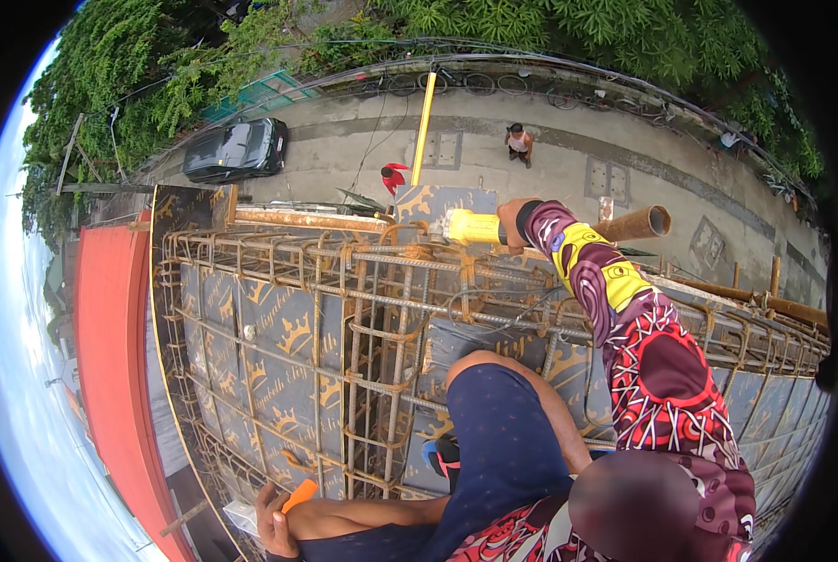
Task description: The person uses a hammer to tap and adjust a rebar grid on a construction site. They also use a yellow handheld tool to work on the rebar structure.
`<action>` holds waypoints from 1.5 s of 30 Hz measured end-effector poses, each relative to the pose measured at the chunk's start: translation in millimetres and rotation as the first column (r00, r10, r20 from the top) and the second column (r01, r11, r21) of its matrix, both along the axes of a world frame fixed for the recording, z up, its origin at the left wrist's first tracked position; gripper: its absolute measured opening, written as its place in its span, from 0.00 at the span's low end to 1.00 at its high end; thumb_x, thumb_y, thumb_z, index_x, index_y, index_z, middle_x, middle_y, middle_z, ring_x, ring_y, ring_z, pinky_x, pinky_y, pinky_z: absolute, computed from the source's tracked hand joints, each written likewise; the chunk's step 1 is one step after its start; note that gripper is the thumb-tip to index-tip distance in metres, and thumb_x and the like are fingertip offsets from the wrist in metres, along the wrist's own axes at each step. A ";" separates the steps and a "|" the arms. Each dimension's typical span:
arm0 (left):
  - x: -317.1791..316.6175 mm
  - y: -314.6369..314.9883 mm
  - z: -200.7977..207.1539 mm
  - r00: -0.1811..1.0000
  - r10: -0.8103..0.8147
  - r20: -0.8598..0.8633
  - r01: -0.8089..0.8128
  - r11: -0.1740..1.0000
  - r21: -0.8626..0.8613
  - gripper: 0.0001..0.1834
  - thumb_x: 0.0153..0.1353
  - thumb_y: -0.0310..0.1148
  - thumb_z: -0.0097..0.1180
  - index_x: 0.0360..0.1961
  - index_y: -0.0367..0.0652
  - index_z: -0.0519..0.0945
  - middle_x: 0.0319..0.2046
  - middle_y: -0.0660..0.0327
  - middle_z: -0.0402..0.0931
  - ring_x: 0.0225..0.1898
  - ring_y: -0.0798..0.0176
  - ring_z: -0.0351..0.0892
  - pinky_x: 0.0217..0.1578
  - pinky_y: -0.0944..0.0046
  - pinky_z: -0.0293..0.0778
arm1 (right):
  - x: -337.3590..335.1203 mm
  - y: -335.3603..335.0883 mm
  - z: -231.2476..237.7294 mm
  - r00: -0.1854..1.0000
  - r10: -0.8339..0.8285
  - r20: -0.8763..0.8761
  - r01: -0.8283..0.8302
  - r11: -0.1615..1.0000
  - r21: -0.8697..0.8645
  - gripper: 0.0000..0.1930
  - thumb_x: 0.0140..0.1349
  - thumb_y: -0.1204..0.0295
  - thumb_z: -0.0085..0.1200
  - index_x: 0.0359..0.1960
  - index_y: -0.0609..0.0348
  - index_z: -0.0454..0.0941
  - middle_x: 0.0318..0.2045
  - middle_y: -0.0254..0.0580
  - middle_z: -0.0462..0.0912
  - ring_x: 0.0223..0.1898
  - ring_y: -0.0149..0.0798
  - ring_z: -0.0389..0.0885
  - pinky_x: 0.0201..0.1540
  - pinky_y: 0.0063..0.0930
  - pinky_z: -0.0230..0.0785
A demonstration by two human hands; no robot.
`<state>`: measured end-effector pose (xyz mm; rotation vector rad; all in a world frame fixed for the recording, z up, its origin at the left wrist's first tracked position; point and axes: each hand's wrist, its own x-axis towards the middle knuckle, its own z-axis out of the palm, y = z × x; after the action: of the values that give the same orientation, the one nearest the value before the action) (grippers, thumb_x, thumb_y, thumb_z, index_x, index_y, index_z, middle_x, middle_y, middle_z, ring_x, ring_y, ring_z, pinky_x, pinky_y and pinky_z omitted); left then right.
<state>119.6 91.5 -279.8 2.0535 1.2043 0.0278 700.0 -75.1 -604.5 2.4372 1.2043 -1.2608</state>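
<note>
- Yellow tool, pale at its blunt left end, lies level above the upper rim of the steel cage, overlapping the lower right corner of a small grey panel.
- Right hand has its grip clamped around the tool's right end; a dark band circles the wrist above a brightly patterned sleeve.
- Slender yellow bar runs upward from the small panel's top edge, its far end seen against the street.
- Rusty steel cage spans the middle, with dark panels behind its bars; gold crowns and script lettering are printed on them, and a crown shows on the small panel too.
- Rusty pipe points its open end rightward, just right of the right wrist.
- Left hand is at lower left, beside an orange piece and a whitish piece; whether its grip is closed on either cannot be told.
- Past the cage's upper edge, the view drops to a street with a dark car, a person in red and a person in a pale top.
- Beyond the panels' left edge stands a long red surface, with sky outside it.
</note>
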 end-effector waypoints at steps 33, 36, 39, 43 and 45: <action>6.7 -4.9 2.8 1.000 -0.003 -0.008 0.003 1.000 0.028 0.36 0.69 0.59 0.44 0.45 0.28 0.81 0.62 0.44 0.66 0.64 0.47 0.64 0.65 0.50 0.57 | 0.1 -1.0 -1.8 1.000 -0.004 0.000 0.004 1.000 -0.005 0.28 0.35 0.65 0.72 0.42 0.64 0.85 0.39 0.52 0.87 0.40 0.48 0.87 0.41 0.41 0.80; 7.8 -5.4 2.4 1.000 0.019 0.015 -0.018 1.000 -0.005 0.36 0.69 0.59 0.44 0.45 0.28 0.81 0.63 0.44 0.65 0.64 0.47 0.64 0.66 0.49 0.57 | 0.5 -1.5 -3.0 1.000 0.004 0.003 -0.004 1.000 -0.018 0.28 0.35 0.64 0.72 0.42 0.64 0.85 0.39 0.52 0.87 0.40 0.48 0.87 0.41 0.41 0.80; 5.0 -5.0 0.6 0.999 0.019 0.042 -0.019 1.000 -0.013 0.36 0.70 0.58 0.44 0.46 0.28 0.80 0.63 0.44 0.64 0.65 0.47 0.63 0.66 0.49 0.56 | 0.5 -2.3 -6.3 1.000 0.016 0.003 -0.016 1.000 -0.018 0.28 0.36 0.63 0.72 0.43 0.63 0.85 0.39 0.52 0.87 0.41 0.48 0.87 0.42 0.41 0.80; 10.9 -8.4 1.6 0.999 0.005 0.033 -0.006 1.000 0.019 0.35 0.70 0.58 0.44 0.45 0.28 0.80 0.63 0.44 0.64 0.65 0.48 0.63 0.67 0.49 0.56 | 1.9 0.4 -4.2 1.000 0.017 -0.018 -0.018 1.000 -0.018 0.30 0.36 0.62 0.72 0.46 0.61 0.83 0.40 0.51 0.86 0.43 0.48 0.86 0.44 0.41 0.79; 17.1 -14.0 2.0 0.999 -0.007 0.039 0.005 0.999 0.046 0.36 0.70 0.58 0.44 0.45 0.28 0.80 0.63 0.44 0.65 0.65 0.48 0.63 0.67 0.49 0.55 | 2.2 1.3 -2.5 1.000 0.000 -0.025 -0.001 1.000 -0.016 0.31 0.37 0.62 0.73 0.46 0.60 0.82 0.41 0.51 0.86 0.43 0.48 0.86 0.44 0.40 0.78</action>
<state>136.7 77.5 -277.8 2.0862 1.1840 0.0926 702.2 -73.8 -607.0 2.4168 1.1965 -1.2999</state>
